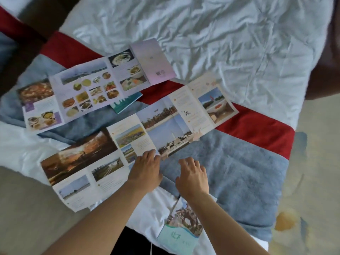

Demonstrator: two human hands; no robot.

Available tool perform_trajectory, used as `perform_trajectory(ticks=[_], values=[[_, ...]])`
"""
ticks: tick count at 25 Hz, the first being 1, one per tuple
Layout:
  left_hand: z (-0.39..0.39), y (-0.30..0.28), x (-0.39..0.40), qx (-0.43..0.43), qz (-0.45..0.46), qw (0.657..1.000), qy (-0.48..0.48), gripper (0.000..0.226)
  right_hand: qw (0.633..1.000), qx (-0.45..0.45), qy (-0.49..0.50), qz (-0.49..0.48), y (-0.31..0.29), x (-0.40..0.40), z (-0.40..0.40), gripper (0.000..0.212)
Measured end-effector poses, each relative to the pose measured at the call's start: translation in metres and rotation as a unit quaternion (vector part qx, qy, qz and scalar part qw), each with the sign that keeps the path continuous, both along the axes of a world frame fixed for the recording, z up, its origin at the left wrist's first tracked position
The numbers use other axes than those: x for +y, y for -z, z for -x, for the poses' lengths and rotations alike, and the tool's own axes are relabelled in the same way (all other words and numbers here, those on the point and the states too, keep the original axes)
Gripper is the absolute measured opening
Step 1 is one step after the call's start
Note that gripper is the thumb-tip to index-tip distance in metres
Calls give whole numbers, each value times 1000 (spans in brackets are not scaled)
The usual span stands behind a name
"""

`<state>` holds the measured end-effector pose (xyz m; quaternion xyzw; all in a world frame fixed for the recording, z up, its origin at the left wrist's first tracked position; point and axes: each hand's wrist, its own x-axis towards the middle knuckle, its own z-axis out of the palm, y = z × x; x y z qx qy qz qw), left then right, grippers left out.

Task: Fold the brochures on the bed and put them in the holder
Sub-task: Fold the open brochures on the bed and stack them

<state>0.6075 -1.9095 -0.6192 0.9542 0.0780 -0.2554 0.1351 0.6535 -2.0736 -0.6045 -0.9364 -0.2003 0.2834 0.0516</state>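
Two brochures lying fully unfolded across the bed [230, 43], none folded as yet, judging by the flat panels.

- Scenic brochure [128, 144]: stretching from near left to far right over the blue blanket [230, 172] and red runner [257, 129]; all panels spread open.
- Food brochure [88, 89]: lying farther off, to the left, also spread flat; overlapping a small teal booklet [127, 103] at its near edge.
- Folded leaflet [184, 225]: resting near, under the right forearm; whether already finished or merely waiting, cannot tell.
- Holder: not showing anywhere in view.
- Left hand [145, 170]: resting on the near edge of the scenic brochure, fingers fairly straight, fingertips [152, 153] touching the paper at a crease; not pinching anything visibly.
- Right hand [192, 177]: hovering over the blue blanket just beside that same edge, fingers loosely spread, holding nothing.

Progress, as a judgement: barely beginning. Remaining: folding the scenic brochure along its creases, folding the food brochure, then finding the holder and slotting everything in. Likely step in hand: starting the first fold of the scenic brochure.
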Motion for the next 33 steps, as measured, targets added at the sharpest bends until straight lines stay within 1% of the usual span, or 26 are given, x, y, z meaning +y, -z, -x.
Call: perform_trajectory(ticks=[2,5,7,9,11,14,17,19,21,23,27,30,31,32,33], values=[[9,8,26,-1,-14,1000,-26,41,1000,4,-28,-5,7,29,4,53],[27,19,67,-2,-13,997,-72,45,997,8,-80,-12,19,73,11,49],[40,25,90,-28,3,994,-102,45,994,9,-110,-11,27,99,14,50],[54,28,111,-50,11,989,-141,40,989,-4,-149,-14,34,127,20,49],[67,30,128,-54,-2,984,-169,40,982,-14,-186,-24,39,155,29,47],[95,33,157,-58,-42,971,-228,47,971,-10,-235,-32,46,194,48,52],[128,36,182,-61,-55,943,-323,67,966,-1,-259,-19,52,218,65,59],[148,38,192,-32,-53,916,-396,83,966,-3,-257,-8,55,226,72,61],[159,41,196,-14,-30,886,-462,91,967,-8,-254,-3,56,228,75,61],[164,43,196,-42,4,861,-507,92,968,-9,-249,2,56,229,76,61],[156,36,198,-153,21,806,-572,82,971,-13,-238,14,52,230,77,58],[140,21,202,-225,56,764,-602,83,980,-12,-197,14,44,230,72,56],[134,15,204,-231,73,750,-616,83,984,-8,-176,12,41,230,69,55],[128,8,205,-223,87,744,-624,80,988,-3,-156,10,37,230,66,53],[122,2,206,-208,94,749,-622,74,991,2,-137,8,33,230,62,52]])
